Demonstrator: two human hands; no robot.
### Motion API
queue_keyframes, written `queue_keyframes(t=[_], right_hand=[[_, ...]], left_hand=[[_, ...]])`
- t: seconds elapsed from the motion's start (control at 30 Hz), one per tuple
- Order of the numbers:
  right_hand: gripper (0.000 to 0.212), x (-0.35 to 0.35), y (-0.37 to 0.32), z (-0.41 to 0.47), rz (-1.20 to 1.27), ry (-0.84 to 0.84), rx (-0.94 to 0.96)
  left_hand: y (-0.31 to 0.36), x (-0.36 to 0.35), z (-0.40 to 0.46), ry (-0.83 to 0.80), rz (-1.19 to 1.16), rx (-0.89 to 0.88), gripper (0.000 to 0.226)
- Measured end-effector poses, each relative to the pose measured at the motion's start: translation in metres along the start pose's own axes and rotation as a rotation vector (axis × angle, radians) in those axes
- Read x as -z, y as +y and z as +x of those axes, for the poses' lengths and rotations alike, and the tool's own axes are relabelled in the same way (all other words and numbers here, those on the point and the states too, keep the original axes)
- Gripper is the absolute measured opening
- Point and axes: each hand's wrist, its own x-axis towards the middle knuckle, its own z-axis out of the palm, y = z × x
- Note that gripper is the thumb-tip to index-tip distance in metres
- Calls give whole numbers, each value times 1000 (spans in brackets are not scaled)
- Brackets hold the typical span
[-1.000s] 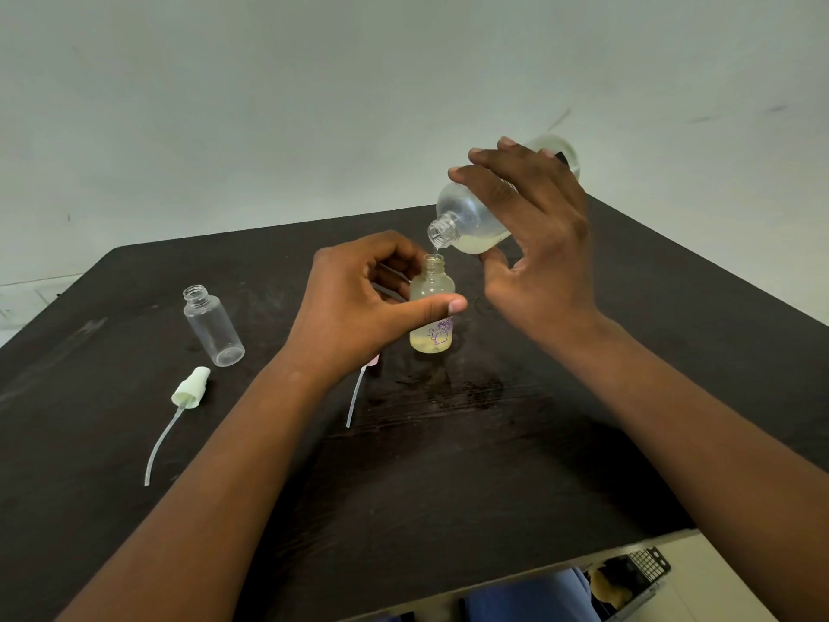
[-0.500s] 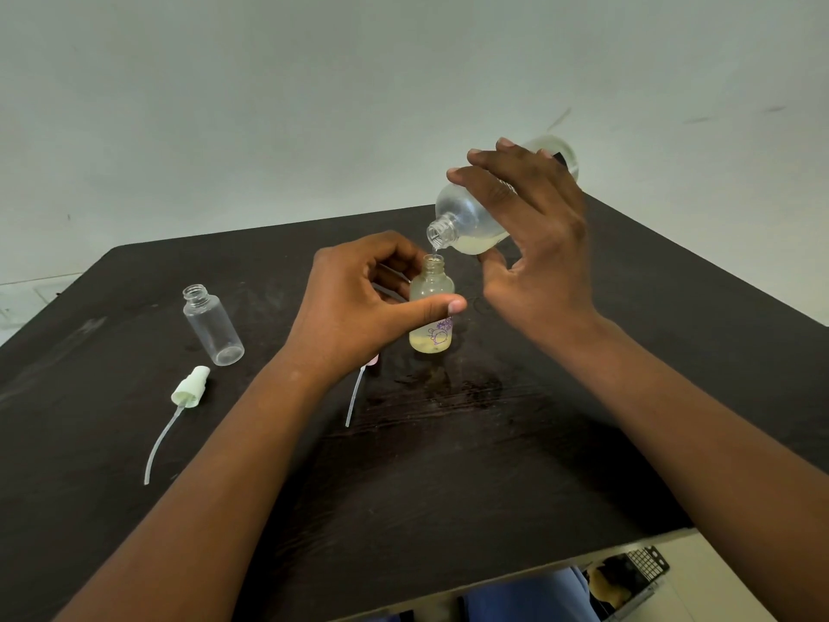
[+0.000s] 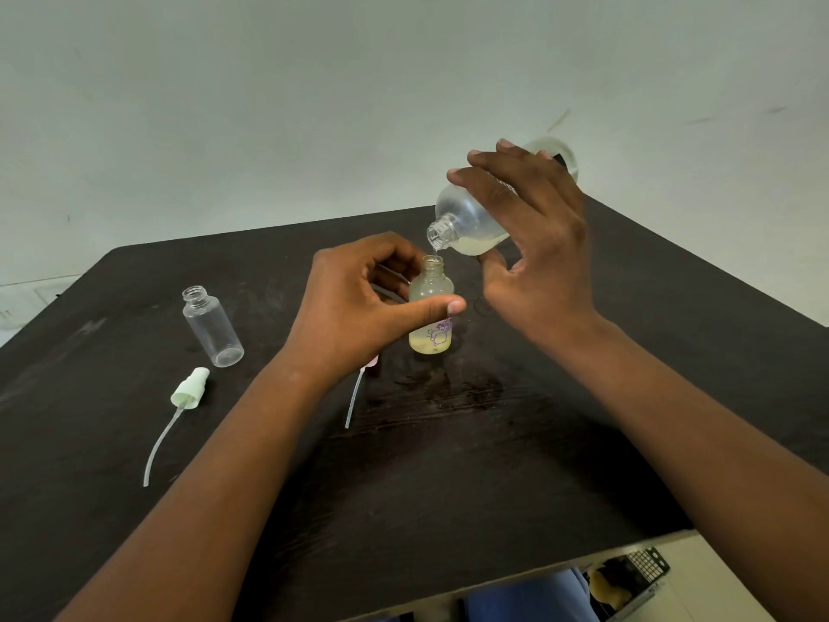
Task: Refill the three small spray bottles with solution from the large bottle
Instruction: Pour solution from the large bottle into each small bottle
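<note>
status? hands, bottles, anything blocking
Left hand grips small bottle, upright, partly filled. Right hand tips large bottle, mouth just above the small neck. Empty bottle and sprayer sit left, clear of the pour.

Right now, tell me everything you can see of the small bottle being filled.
The small bottle is frosted, see-through plastic by the look of it, with a narrow threaded neck, uncapped, and a purple print low on its side. It stands upright on the dark table, with a shallow layer of pale yellow liquid at its bottom. The left hand grips its middle, thumb across the front. The tilted large bottle, held by the right hand, has its mouth just above the neck.
</note>
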Motion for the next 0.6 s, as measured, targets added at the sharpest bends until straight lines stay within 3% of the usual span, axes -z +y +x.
queue_keyframes(t=[0.3, 0.6], right_hand=[[72, -2, 2, -1, 36, 10, -7], [75, -1, -7, -2, 41, -29, -166]], left_hand=[[0, 0, 0, 4, 0, 1, 45], [1, 3, 1, 67, -61, 13, 40]])
